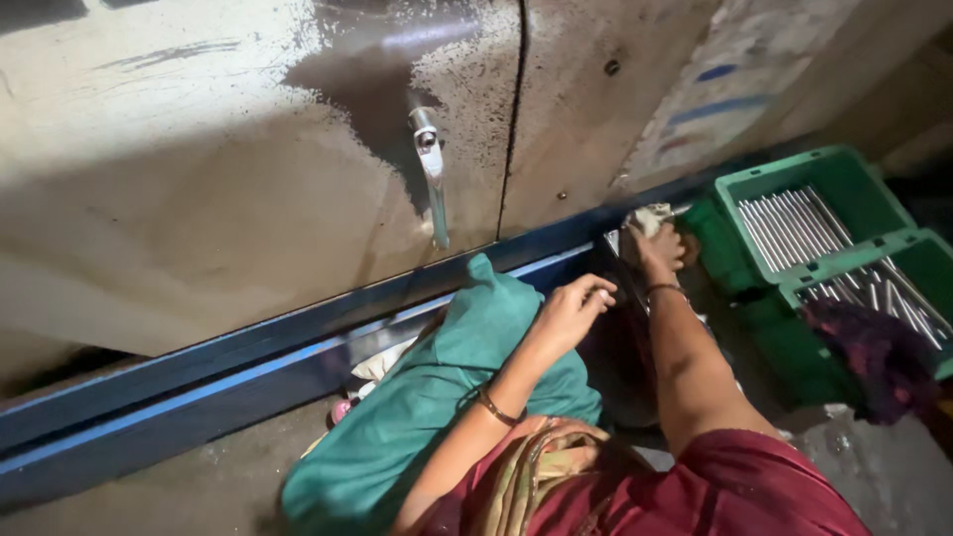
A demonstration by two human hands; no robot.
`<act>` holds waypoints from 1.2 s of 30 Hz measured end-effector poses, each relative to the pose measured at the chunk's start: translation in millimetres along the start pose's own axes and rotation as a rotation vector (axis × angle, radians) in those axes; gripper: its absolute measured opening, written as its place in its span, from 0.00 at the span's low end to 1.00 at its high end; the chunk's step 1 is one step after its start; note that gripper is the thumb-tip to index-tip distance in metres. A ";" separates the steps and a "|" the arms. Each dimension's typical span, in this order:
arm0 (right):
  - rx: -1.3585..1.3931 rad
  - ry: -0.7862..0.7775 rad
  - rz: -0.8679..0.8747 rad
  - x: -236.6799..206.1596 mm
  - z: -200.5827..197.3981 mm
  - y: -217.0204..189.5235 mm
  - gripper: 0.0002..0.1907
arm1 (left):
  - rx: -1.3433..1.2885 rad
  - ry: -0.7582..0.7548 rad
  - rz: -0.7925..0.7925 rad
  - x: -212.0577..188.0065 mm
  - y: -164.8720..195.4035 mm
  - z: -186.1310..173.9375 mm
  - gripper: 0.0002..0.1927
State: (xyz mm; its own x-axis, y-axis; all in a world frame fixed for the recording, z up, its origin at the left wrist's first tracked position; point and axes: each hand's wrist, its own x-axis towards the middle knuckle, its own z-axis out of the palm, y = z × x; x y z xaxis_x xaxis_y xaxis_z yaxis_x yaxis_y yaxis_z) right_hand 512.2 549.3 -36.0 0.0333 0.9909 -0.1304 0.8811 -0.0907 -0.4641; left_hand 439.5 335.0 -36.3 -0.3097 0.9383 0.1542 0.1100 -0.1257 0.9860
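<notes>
the right hand (659, 248) is stretched forward, fingers curled shut around a pale crumpled rag (650, 217), pressing it against something dark and flat at the foot of the wall — what that thing is cannot be made out. the left hand (574, 310) hangs a little nearer the body, fingers bent and gathered at the tips, close to the knee draped in teal cloth (447, 397); whether it grips anything between the fingertips cannot be told. a thin bangle sits on each wrist.

the rag lies right at the edge where the blue metal ledge (199, 387) meets the shadowed gap, just left of the green crates. the nearer green crate (745, 189) holds a row of bright metal rods (789, 228) lying side by side; a second green crate (923, 263) beside it holds more rods (874, 293), with a dark purple cloth (874, 352) slumped over its near rim.

room is tight around the hands — crates crowd the right, the knee and teal cloth fill the left, and the big grey metal panel (199, 179) with its silver handle (432, 169) rises straight ahead. the blue ledge runs slantwise from lower left up to the hands. the only open ground is the grey floor (189, 486) at lower left, well apart from both hands.
</notes>
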 end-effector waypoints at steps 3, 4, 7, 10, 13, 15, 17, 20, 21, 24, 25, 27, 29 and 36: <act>-0.013 -0.175 -0.089 -5.2 -19.1 -2.8 0.51 | -0.020 0.034 0.017 3.7 -5.1 0.8 0.11; -0.005 -0.216 -0.131 -6.8 -24.9 -0.5 0.52 | -0.043 0.045 0.020 3.4 -6.4 2.9 0.11; -0.031 -0.228 -0.286 -14.6 -40.5 12.2 0.52 | -0.002 0.054 -0.005 3.6 -8.7 4.6 0.11; -0.092 -0.036 -0.547 -19.9 -60.5 40.3 0.43 | 0.004 0.065 0.082 1.3 -8.1 6.2 0.11; 0.001 0.234 -0.873 -19.8 -99.4 79.1 0.28 | 0.034 0.068 0.030 -0.8 -6.3 8.4 0.11; -0.037 0.366 -0.842 -16.4 -130.1 107.1 0.24 | 0.044 0.086 0.064 -2.2 -6.8 10.3 0.10; -0.155 0.424 -0.675 -11.2 -159.7 134.2 0.24 | 0.054 0.094 0.078 -5.0 -6.8 11.7 0.10; -0.261 0.444 -0.420 -5.7 -198.3 176.7 0.31 | 0.072 0.091 0.091 -8.0 -4.9 12.3 0.10; -0.287 0.423 -0.318 -5.7 -204.8 190.2 0.33 | 0.075 0.082 0.089 -10.0 -3.9 12.7 0.11; -0.281 0.190 -0.060 -10.0 -209.6 227.5 0.34 | 0.116 0.071 0.099 -13.5 0.4 13.3 0.11; -0.309 0.195 -0.080 -12.6 -206.0 237.7 0.31 | 0.134 0.068 0.107 -13.7 2.1 13.7 0.11; -0.371 0.197 -0.125 -17.6 -194.7 252.8 0.29 | 0.164 0.075 0.097 -15.9 4.5 12.9 0.11; -0.294 0.290 -0.140 -18.7 -187.9 259.8 0.26 | 0.182 0.092 0.093 -20.5 5.4 9.2 0.11; 0.316 0.559 -0.432 -7.7 -187.5 208.4 0.21 | 0.180 0.159 0.049 -37.1 7.4 -14.5 0.11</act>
State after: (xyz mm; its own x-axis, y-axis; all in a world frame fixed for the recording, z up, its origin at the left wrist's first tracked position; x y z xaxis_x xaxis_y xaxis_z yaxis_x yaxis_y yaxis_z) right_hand 784.1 541.4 32.5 0.0245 0.8404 0.5414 0.6963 0.3742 -0.6125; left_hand 438.1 294.6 -33.8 -0.4435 0.8679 0.2235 0.2908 -0.0966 0.9519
